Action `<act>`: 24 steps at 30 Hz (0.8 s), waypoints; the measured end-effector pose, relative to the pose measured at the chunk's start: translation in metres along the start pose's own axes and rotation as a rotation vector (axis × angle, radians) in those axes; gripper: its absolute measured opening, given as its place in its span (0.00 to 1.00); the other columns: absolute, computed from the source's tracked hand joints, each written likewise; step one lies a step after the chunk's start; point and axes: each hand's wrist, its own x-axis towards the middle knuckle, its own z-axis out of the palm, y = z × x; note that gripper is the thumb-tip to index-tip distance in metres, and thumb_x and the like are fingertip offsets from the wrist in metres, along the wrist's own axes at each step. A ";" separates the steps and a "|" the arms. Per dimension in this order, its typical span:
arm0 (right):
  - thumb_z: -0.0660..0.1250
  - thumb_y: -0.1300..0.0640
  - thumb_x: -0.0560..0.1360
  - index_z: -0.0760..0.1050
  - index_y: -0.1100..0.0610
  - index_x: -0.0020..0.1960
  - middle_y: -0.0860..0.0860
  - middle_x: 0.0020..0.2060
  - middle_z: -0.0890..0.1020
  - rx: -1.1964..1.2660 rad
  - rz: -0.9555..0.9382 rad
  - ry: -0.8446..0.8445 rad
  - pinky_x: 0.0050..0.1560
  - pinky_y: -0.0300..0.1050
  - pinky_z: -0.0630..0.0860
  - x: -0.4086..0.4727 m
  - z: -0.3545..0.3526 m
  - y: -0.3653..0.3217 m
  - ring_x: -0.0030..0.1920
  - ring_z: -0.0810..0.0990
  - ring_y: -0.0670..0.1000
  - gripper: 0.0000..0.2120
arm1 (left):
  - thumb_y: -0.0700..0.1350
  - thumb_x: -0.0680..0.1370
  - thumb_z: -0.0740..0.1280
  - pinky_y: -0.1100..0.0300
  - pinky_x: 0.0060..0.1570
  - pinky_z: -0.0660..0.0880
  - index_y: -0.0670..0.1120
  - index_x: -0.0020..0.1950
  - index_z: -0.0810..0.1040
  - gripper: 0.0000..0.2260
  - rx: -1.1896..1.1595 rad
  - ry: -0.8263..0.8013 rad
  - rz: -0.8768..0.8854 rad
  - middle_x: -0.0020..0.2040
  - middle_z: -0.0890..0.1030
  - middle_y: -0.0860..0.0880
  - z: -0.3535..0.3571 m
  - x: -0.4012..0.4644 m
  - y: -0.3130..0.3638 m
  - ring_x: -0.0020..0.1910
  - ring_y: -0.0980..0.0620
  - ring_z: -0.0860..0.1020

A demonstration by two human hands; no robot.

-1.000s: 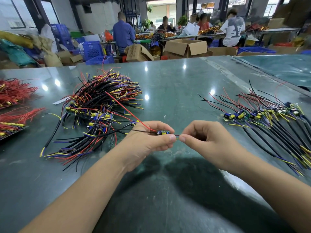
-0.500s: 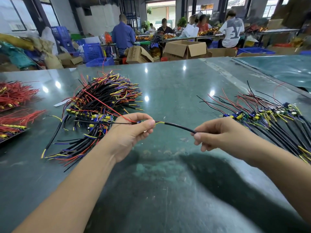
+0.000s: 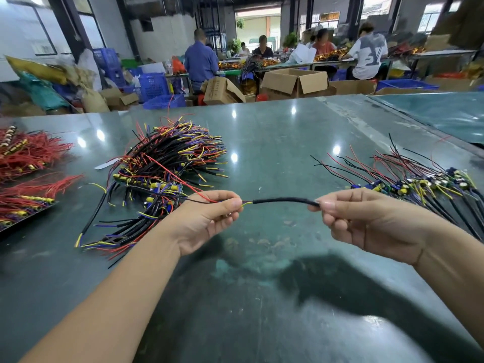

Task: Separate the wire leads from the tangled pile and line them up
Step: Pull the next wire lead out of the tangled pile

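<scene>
One wire lead [image 3: 282,200], black-sheathed with thin red and black tails, stretches between my hands above the green table [image 3: 262,297]. My left hand [image 3: 207,221] pinches the end where the red and black tails come out. My right hand [image 3: 361,218] pinches the black sheath at its other end. The tangled pile [image 3: 167,174] of black, red, yellow and purple leads lies behind my left hand. A lined-up row of leads [image 3: 424,187] lies at the right, past my right hand.
Red wire bundles [image 3: 28,166] lie at the table's left edge. A second green table [image 3: 440,113] adjoins at the far right. Cardboard boxes [image 3: 296,82], blue crates [image 3: 154,87] and several seated workers are beyond the far edge.
My hands have drawn apart. The right hand slid along the black sheath to the right, and the lead now spans a wider gap, lifted clear of the pile.
</scene>
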 end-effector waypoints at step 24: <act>0.67 0.64 0.75 0.81 0.63 0.43 0.54 0.31 0.80 -0.453 -0.065 0.193 0.34 0.38 0.76 0.008 0.001 0.014 0.29 0.76 0.47 0.05 | 0.34 0.73 0.68 0.70 0.29 0.75 0.43 0.40 0.78 0.05 -0.019 0.142 0.126 0.31 0.79 0.49 -0.009 0.011 -0.003 0.27 0.58 0.76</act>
